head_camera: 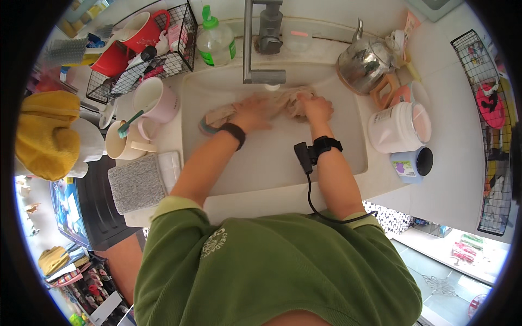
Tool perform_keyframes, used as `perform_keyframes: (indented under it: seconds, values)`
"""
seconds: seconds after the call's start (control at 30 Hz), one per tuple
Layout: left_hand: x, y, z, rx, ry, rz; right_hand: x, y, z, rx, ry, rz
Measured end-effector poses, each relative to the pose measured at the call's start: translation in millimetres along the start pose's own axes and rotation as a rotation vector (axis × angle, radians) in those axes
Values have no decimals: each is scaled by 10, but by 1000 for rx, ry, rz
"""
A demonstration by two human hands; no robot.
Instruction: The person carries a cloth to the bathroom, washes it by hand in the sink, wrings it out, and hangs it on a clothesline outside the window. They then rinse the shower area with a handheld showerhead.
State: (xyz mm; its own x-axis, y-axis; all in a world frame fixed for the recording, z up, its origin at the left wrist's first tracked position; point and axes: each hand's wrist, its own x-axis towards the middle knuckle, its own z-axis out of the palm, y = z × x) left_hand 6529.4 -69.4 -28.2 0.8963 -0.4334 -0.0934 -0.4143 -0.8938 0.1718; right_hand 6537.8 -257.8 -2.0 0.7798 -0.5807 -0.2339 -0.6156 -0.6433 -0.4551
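Observation:
A wet beige cloth (299, 98) lies bunched in the white sink basin (261, 163), below the grey faucet (267, 76). My right hand (317, 108) grips the bunched right end of it. Motion blurs my left hand (251, 114), which rests over the cloth's left part; whether its fingers hold the fabric cannot be told. Beside the left hand, the cloth's far left end shows a blue and pink edge (209, 127). A black strap circles each wrist, and the right one carries a small cabled device (304, 157).
A metal kettle (361, 65), a white tub (393, 128) and a blue bottle (410, 165) line the right rim. On the left stand a pink mug (157, 102), a cream mug (118, 142) and a folded grey towel (136, 183). Behind are a wire basket (187, 36) and a pump bottle (216, 47).

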Motion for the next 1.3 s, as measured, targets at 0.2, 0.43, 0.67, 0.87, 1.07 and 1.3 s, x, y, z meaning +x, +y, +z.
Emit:
perform_keyframes:
  seconds: [0.2, 0.43, 0.67, 0.87, 1.07, 1.3]
  values:
    - [188, 423, -269, -713, 109, -16, -54, 46, 96, 1257, -682, 421]
    - [-139, 1039, -407, -818, 643, 373, -95, 190, 251, 1107, -993, -546]
    - [150, 184, -335, -462, 556, -12, -254, -53, 196, 1478, -702, 210]
    - [120, -327, -153, -460, 217, -348, -121, -44, -164, 423, -664, -19]
    - [91, 61, -119, -640, 59, -114, -158, -5, 105, 908, -803, 338]
    - [-188, 1001, -411, -801, 685, 359, -99, 120, 148, 1569, -1423, -23]
